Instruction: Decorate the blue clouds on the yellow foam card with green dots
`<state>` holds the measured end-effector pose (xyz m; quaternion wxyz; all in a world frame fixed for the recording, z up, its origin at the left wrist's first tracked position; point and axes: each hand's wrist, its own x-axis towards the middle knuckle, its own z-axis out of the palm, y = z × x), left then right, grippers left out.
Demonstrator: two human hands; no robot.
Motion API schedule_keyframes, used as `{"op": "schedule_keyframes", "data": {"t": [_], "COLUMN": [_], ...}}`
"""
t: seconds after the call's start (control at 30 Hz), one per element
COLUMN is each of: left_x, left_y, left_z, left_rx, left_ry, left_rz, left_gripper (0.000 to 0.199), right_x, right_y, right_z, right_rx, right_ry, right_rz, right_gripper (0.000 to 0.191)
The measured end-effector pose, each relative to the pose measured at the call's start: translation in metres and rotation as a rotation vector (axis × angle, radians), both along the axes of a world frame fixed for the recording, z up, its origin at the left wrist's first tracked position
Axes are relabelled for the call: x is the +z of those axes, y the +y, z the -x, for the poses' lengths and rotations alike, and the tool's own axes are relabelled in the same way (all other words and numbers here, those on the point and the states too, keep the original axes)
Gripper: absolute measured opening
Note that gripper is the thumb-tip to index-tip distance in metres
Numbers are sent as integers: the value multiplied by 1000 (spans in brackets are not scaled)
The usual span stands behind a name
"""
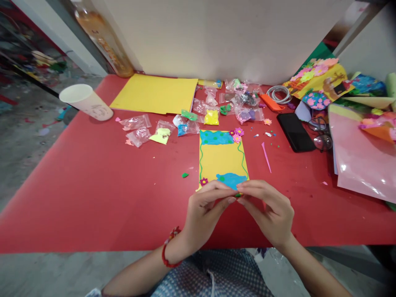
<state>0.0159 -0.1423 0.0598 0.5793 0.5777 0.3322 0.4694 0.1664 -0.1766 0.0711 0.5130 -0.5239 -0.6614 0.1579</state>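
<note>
My left hand (207, 210) and my right hand (270, 210) meet fingertip to fingertip over the near edge of a yellow card (219, 159). Between their pinched fingers shows a tiny bit of green clay (238, 195). Blue clay patches with green dots decorate the card's top and bottom, and wavy green strands run down its sides. Pink clay flowers (237, 135) sit at its upper right corner, and a dark pink flower (203, 181) at the lower left. My hands hide part of the card's lower end. Left of it lies a loose green clay piece (185, 175).
Several small bags of coloured clay, such as a yellow one (211, 117), lie behind the card. A pink stick (266, 157), a black phone (295, 132) and glasses (322, 136) are on the right. A paper cup (86, 102) and a bottle (105, 41) stand at the left.
</note>
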Motion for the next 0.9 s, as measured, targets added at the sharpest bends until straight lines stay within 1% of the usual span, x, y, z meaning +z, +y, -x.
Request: {"op": "schedule_keyframes", "data": {"t": [0.27,0.37,0.43,0.53,0.67,0.77,0.83,0.9], "left_x": [0,-1,-2,-5,-8,-10,-11,-12], "left_y": [-1,-1,-1,0,5,10,13,15], "left_z": [1,1,1,3,9,15,19,23], "left_rx": [6,-9,-28,-44,28,94,132,157], "left_ry": [37,26,5,-32,7,91,140,181], "left_rz": [-35,-14,25,112,160,119,73,30], "left_gripper": [21,24,28,27,19,15,14,12], "right_x": [-5,-4,-3,-2,-9,-21,-30,-37], "right_y": [-3,-2,-2,-1,4,13,21,28], "right_z": [1,1,1,-3,-12,-21,-27,-31], "right_rx": [-51,-51,-43,-45,-86,-91,-52,-21], "right_ry": [-128,-120,-86,-41,-15,-18,-42,-65], "right_rz": [-116,-118,-92,-17,130,309,417,492], "right_gripper": [20,21,20,17,14,14,12,10]}}
